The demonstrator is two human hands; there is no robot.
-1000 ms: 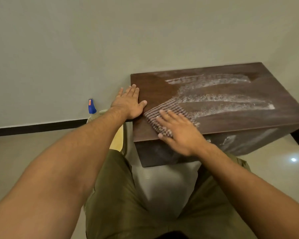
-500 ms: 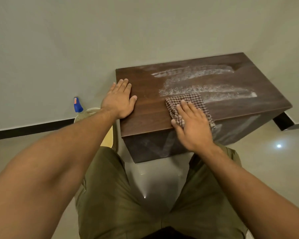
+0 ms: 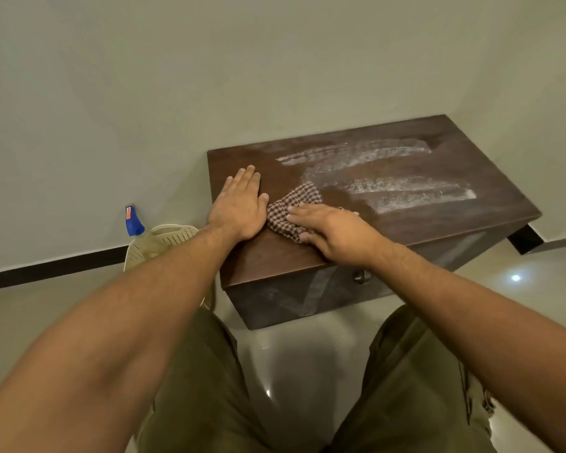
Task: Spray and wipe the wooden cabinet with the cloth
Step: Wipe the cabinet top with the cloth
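The checked cloth (image 3: 290, 201) lies bunched on the left part of the wooden cabinet (image 3: 275, 259). It is pinned under the right hand (image 3: 337, 230), whose fingers (image 3: 303, 211) lie nearly straight and flat on the fabric, pointing left; they press it rather than clutch it. Just beside the cloth, thumb almost touching it, the left hand (image 3: 239, 207) rests palm down at the cabinet's left end. Its fingers are straight and close together, holding nothing, and the hand appears to be bracing.

The white spray streaks (image 3: 406, 194) lie to the right of the cloth, some farther toward the wall (image 3: 111, 93). They run along the cabinet's long axis, left to right, and the nearest begins at the cloth's far corner. The right hand is therefore the one placed to work, and the likely stroke is a sweep rightward along those bands.

The spray bottle (image 3: 134, 220) stands by the wall left of the cabinet, next to a perforated cream basket (image 3: 170, 235), well apart from both hands.
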